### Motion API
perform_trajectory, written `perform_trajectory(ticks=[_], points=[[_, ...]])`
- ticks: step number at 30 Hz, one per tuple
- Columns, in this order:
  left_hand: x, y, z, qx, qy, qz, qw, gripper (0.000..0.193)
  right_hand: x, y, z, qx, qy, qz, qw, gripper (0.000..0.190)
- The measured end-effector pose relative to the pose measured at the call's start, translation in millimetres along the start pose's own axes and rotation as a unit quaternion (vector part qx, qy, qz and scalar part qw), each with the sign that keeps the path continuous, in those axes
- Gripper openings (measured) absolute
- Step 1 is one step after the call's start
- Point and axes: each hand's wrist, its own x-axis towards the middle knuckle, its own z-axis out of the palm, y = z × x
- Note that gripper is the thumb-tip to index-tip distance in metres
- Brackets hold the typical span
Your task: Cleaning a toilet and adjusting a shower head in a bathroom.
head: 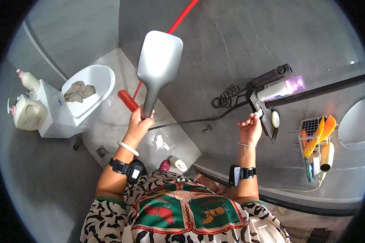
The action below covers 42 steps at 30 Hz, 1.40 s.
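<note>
My left hand (137,124) grips the handle of a large grey hand shower head (160,57), which is raised with its broad pale side in view. The dark shower hose (197,120) runs from near that hand to the wall. My right hand (250,129) is at the black shower control unit (259,106), its fingers curled against the unit's front edge by a small whitish part; whether they grip it cannot be told. On the unit lie a white bottle with a purple pump top (281,88) and a white oval bar, probably soap (275,119).
A white toilet (106,88) with a crumpled cloth (79,91) on its lid stands left, pump bottles (30,114) on its tank. A red brush (127,100) rests on the wet floor near a drain (101,151). A wire basket (304,133) and a hair dryer (327,156) hang right.
</note>
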Motion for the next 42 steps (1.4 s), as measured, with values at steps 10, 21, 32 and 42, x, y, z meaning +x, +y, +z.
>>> perform_trajectory(ticks=[10,21,32,42], points=[[20.9,-11.5,-18.3,0.026,-0.031,-0.022,0.999,0.018,-19.9,14.9,-2.2,-0.028,0.002,0.036,0.999,0.029],[25.5,-16.6,-3.0,-0.011,-0.141,-0.048,0.989,0.018,-67.5,67.9,81.5,-0.300,-0.232,0.119,0.918,0.028],[12.7,-28.2,32.2,0.080,-0.328,0.050,0.940,0.038,-76.3,85.1,119.2,-0.373,-0.289,-0.089,0.877,0.031],[-0.8,44.7,100.9,0.138,-0.231,0.220,0.937,0.046,-60.3,0.5,129.0,-0.427,-0.229,-0.284,0.827,0.026]])
